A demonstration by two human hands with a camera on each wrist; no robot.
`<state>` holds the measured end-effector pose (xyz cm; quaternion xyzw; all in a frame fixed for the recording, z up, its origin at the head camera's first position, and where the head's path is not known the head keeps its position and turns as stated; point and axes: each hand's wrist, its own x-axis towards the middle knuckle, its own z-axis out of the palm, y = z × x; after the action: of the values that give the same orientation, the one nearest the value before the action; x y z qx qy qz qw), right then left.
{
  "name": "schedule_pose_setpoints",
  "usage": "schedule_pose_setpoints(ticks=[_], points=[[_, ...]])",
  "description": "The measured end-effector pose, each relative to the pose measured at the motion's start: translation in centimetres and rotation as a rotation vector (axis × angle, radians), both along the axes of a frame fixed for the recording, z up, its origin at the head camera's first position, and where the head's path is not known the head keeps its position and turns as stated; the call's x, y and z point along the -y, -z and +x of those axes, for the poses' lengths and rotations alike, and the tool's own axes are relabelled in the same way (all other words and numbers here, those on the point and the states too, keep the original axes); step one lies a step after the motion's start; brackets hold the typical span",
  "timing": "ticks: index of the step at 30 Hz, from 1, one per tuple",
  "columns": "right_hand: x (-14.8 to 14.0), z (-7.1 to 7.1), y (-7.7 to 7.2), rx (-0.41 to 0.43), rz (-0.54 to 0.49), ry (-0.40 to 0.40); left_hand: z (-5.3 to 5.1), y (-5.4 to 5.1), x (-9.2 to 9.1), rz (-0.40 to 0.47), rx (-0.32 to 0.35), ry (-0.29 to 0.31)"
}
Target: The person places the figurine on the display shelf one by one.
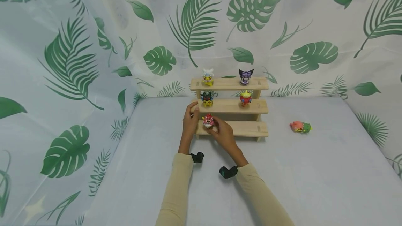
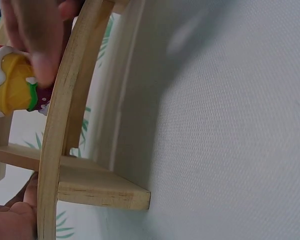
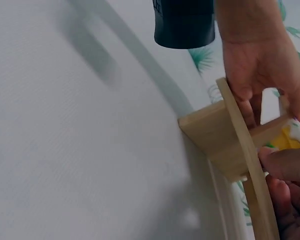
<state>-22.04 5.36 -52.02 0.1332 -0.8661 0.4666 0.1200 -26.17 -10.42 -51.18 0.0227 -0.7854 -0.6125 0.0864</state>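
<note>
My right hand (image 1: 223, 133) pinches a small pink-and-red toy figurine (image 1: 208, 121) at the left end of the bottom step of a wooden three-step display stand (image 1: 232, 106). The figurine's yellow and white part (image 2: 12, 82) shows beside the fingers in the left wrist view. My left hand (image 1: 190, 123) holds the stand's left end near the middle step, its fingers bent about the wood (image 3: 262, 131). In the left wrist view that hand is partly hidden by a board. Whether the figurine's base touches the step is hard to tell.
A white-and-yellow figurine (image 1: 207, 77) and a purple-black one (image 1: 246, 77) stand on the top step. On the middle step are a black-and-yellow figurine (image 1: 207, 99) and a red-and-yellow one (image 1: 245, 98). A pink-green figurine (image 1: 300, 127) lies on the table at right.
</note>
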Motion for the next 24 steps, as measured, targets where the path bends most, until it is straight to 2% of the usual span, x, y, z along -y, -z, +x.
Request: schedule_pose_setpoints(ticks=[3, 5, 8, 11, 14, 17, 19, 21, 24], points=[[-1.3, 0.6, -0.1, 0.014, -0.08, -0.031, 0.1, 0.0, 0.0, -0.004, 0.004, -0.002], [-2.4, 1.0, -0.1, -0.029, -0.106, -0.038, 0.1, 0.0, 0.0, -0.002, 0.003, 0.0], [-4.5, 1.5, 0.0, -0.108, -0.135, -0.012, 0.1, -0.1, 0.0, 0.001, 0.005, 0.006], [-7.1, 2.3, -0.2, -0.158, -0.177, 0.065, 0.2, -0.2, 0.0, 0.003, 0.011, 0.008], [-10.2, 2.9, -0.2, -0.202, -0.193, 0.203, 0.1, -0.2, 0.0, 0.007, 0.014, 0.001], [-13.7, 3.4, 0.1, -0.263, -0.14, 0.412, 0.1, -0.2, 0.0, 0.005, 0.012, -0.006], [-16.1, 3.8, 0.2, -0.266, -0.104, 0.566, 0.1, -0.2, 0.0, 0.002, 0.013, -0.007], [-18.6, 4.4, 0.4, -0.215, -0.097, 0.676, 0.1, -0.1, -0.1, 0.0, 0.013, -0.007], [-22.1, 5.3, 0.7, -0.023, -0.129, 0.748, 0.2, 0.0, -0.1, -0.003, 0.016, -0.015]])
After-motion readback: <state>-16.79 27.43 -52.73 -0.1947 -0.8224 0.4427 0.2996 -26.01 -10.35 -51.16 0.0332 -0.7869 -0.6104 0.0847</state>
